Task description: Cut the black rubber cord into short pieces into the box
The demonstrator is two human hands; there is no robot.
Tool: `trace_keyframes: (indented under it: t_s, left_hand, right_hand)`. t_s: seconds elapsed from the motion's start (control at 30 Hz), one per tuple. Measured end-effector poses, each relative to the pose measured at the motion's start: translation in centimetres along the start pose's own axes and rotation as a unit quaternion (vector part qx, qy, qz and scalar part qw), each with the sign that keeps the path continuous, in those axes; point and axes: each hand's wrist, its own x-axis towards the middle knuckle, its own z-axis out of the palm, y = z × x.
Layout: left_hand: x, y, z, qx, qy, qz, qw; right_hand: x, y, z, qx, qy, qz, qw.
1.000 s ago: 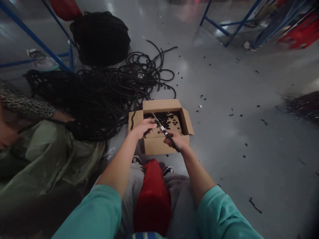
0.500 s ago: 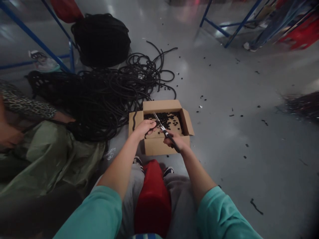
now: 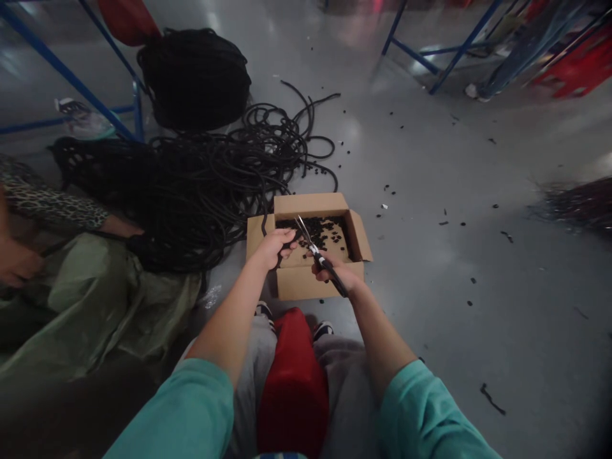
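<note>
Over the left side of an open cardboard box [image 3: 310, 204], my left hand [image 3: 277, 247] pinches a black cord [image 3: 264, 220] whose end sticks out past the fingertips. My right hand [image 3: 335, 273] is wrapped round the black handles of a pair of scissors [image 3: 315, 254]. The blades point up and left, slightly apart, close to the cord's end; whether they touch it is too small to tell. Many short black cut pieces [image 3: 327, 233] lie in the box below the blades.
A tangle of black cord [image 3: 205, 172] and a large black coil [image 3: 196, 80] lie at the left. Beside them are another person's hand [image 3: 19, 261] and a green sheet [image 3: 90, 280]. Blue metal frames [image 3: 136, 108] stand behind. A red seat [image 3: 294, 389] is beneath me.
The cord beside my left hand has shifted slightly right. Both hands stay almost in place, and the scissors have moved slightly. The other person's hand at the left has moved a little.
</note>
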Motion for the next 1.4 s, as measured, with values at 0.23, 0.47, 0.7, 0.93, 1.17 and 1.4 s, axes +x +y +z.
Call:
trace_keyframes:
  t_s: [0.23, 0.47, 0.7, 0.93, 1.17, 1.4]
  left_hand:
    - [-0.1, 0.3, -0.1, 0.002, 0.001, -0.001, 1.0]
    - [0.0, -0.3, 0.3, 0.01, -0.032, -0.01, 0.999]
    - [0.2, -0.4, 0.1, 0.008, -0.037, 0.008, 0.999]
    - [0.6, -0.9, 0.6, 0.064, 0.007, 0.017, 0.998]
    - [0.9, -1.3, 0.4, 0.046, 0.035, 0.024, 0.998]
    - [1.1, -1.3, 0.4, -0.001, 0.078, 0.045, 0.996]
  right_hand:
    - [0.1, 0.1, 0.2, 0.0, -0.007, 0.006, 1.0]
    - [0.1, 0.1, 0.0, 0.013, -0.014, -0.016, 1.0]
    - [0.0, 0.2, 0.3, 0.017, 0.015, -0.01, 1.0]
    - [0.1, 0.2, 0.3, 0.01, 0.066, 0.021, 0.998]
    - [0.5, 0.8, 0.0, 0.056, 0.121, 0.03, 0.991]
    - [0.5, 0.9, 0.0, 0.054, 0.098, 0.03, 0.993]
